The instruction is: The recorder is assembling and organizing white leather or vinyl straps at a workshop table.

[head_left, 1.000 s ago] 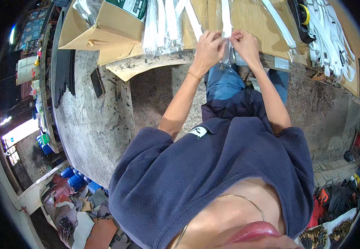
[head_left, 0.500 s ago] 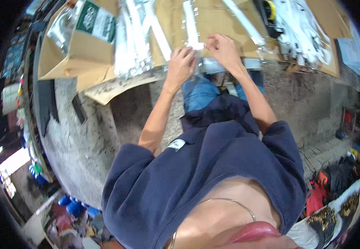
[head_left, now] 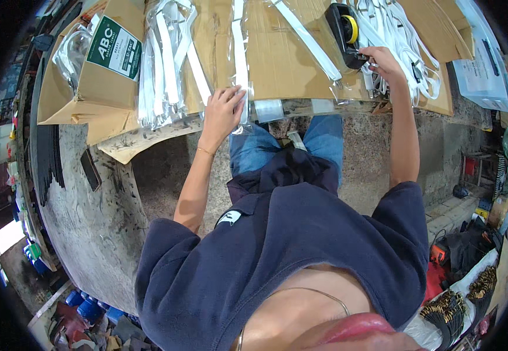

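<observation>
My left hand (head_left: 223,114) rests on the lower end of a white strap (head_left: 240,55) in a clear plastic sleeve, its fingers spread over the sleeve near the table's front edge. To the right, my right hand (head_left: 387,63) reaches a black tape dispenser (head_left: 337,29) with a yellow-cored roll. Thumb and finger pinch at the dispenser's near cutting end, on the tape; the tape is too thin to see clearly. Between the hands, another sleeved white strap (head_left: 306,41) lies slantwise on the cardboard.
Sleeved white straps (head_left: 169,64) are piled at the left, beside an open carton (head_left: 104,93) with a green-and-white label. Loose white straps (head_left: 403,41) heap up right of the dispenser. A pale blue plastic container (head_left: 482,88) stands at the far right. Cardboard (head_left: 280,67) covers the tabletop.
My right hand has gone from beside the left hand to the tape dispenser at the right. The left hand stays on the sleeved strap's lower end. The whole view has shifted.
</observation>
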Demonstrator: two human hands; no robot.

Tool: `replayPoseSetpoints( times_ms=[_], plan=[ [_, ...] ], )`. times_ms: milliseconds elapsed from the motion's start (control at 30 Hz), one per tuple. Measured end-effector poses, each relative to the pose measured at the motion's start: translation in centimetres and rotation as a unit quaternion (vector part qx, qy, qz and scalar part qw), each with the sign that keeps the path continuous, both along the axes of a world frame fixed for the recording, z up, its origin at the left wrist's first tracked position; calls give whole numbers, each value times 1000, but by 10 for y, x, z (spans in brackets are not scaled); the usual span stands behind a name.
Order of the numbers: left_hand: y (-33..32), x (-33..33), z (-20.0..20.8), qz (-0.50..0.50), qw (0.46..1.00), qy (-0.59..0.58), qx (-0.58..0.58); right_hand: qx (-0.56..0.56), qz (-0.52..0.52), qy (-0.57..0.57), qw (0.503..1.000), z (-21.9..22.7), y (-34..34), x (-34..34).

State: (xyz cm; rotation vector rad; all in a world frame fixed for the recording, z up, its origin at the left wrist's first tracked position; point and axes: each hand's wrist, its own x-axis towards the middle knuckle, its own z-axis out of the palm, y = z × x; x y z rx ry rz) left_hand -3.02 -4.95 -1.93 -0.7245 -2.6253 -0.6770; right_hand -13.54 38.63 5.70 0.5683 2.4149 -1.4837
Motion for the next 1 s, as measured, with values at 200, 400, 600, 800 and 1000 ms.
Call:
replayPoseSetpoints(
  times_ms=[200,400,600,800,1000],
  plan=[
    [2,2,5,6,999,-33,-5,6,25,17,1000,-25,10,-12],
    [3,3,3,17,1000,-15,-14,-2,-10,80,997,-38,7,-6],
    [6,3,5,19,999,-29,-28,0,-22,76,997,-28,1,1],
    [6,3,8,27,999,-11,-35,-29,-54,94,994,4,-12,6],
    [8,3,8,23,999,-22,-37,-110,-26,145,983,3,-6,19]
  ],
)
